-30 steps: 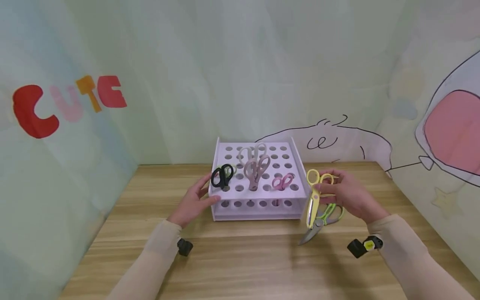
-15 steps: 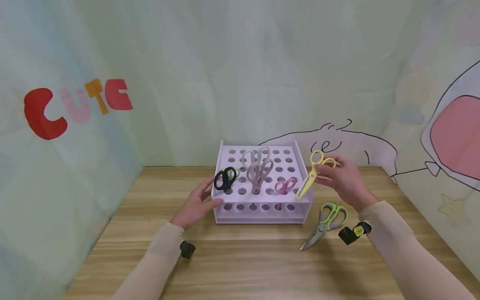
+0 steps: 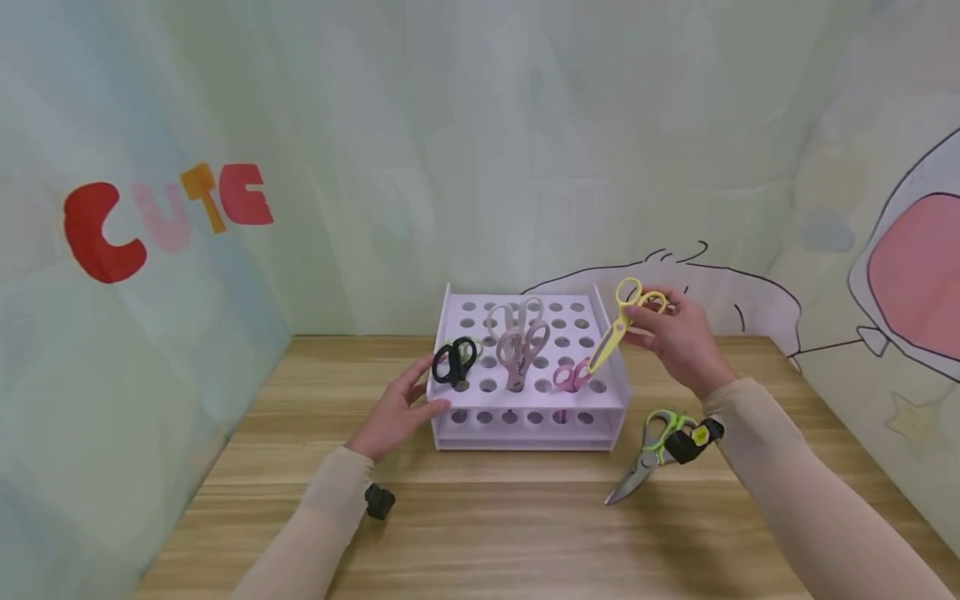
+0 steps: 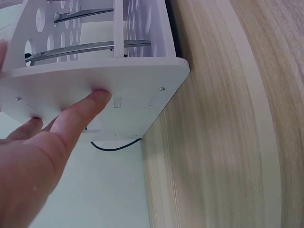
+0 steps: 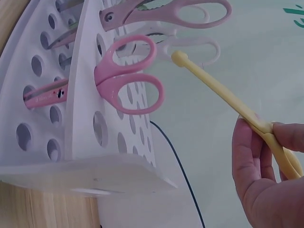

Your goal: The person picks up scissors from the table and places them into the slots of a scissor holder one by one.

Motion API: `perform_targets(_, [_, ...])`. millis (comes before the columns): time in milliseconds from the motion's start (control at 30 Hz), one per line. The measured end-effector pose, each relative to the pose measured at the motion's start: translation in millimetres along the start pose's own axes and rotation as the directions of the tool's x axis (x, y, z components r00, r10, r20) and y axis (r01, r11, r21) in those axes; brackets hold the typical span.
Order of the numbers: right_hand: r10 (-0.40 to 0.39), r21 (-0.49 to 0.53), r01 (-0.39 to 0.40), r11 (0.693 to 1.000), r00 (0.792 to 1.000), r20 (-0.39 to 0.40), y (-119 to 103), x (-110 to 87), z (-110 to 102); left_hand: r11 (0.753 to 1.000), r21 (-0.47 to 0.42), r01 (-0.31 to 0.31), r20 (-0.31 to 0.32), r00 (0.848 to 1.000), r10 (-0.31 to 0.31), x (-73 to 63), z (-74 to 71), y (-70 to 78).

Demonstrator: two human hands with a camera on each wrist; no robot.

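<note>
My right hand [image 3: 678, 337] pinches a pair of yellow scissors [image 3: 606, 346] by the handles, raised over the right side of a white rack [image 3: 517, 445] with rows of round holes. The tip slants down to the left, overlapping pink scissors [image 3: 572, 377] in the head view; the right wrist view shows the yellow scissors' rounded tip [image 5: 179, 59] apart from the pink handles [image 5: 133, 88]. The fingers of my left hand [image 3: 397, 412] press flat against the rack's left side panel [image 4: 133, 80]. Black scissors [image 3: 454, 361], mauve scissors [image 3: 517, 358] and pale grey scissors [image 3: 535, 305] stand in holes, handles up.
Green-and-grey scissors [image 3: 636, 477] lie on the wooden table [image 3: 510, 533], right of the rack and partly behind the right wrist camera [image 3: 686, 443]. Light green handles [image 3: 477, 342] show behind the black scissors. A printed curtain [image 3: 375, 167] hangs behind.
My right hand has lifted the yellow scissors up and leftward from above the green-and-grey pair to over the rack, tilting the tip left. My left hand stays at the rack's side.
</note>
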State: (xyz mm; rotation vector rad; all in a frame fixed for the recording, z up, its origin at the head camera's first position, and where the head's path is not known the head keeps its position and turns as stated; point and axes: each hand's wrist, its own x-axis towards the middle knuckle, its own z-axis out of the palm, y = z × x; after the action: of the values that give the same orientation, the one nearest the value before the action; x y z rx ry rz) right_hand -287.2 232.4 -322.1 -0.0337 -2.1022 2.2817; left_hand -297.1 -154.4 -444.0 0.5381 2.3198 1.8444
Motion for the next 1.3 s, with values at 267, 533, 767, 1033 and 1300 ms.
perform_targets(267, [-0.087, -0.053, 0.088, 0.995, 0.996, 0.023, -2, 10.9, -1, 1.000, 0.001, -0.021, -0.003, 1.000, 0.021, 1.0, 1.7, 0.3])
perform_targets(533, [-0.150, -0.149, 0.150, 0.977, 0.989, 0.014, -7, 21.0, 2, 1.000, -0.012, -0.025, -0.006, 1.000, 0.025, 0.7, 2.0, -0.8])
perform_targets(767, [-0.238, -0.313, 0.226, 0.923, 0.971, -0.002, 2, 29.0, 8, 1.000, -0.001, -0.023, -0.009, 1.000, 0.023, 0.7, 3.7, -2.7])
perform_targets(1033, [-0.265, -0.337, 0.261, 0.905, 0.964, 0.033, 15, 38.3, 22, 0.999, 0.005, -0.033, -0.012, 0.999, 0.033, -0.5, 4.1, -1.9])
perform_targets(1300, [-0.253, -0.358, 0.260, 0.897, 0.965, 0.066, 22, 45.8, 34, 1.000, 0.016, -0.021, -0.025, 0.999, 0.021, 0.5, 0.7, -2.6])
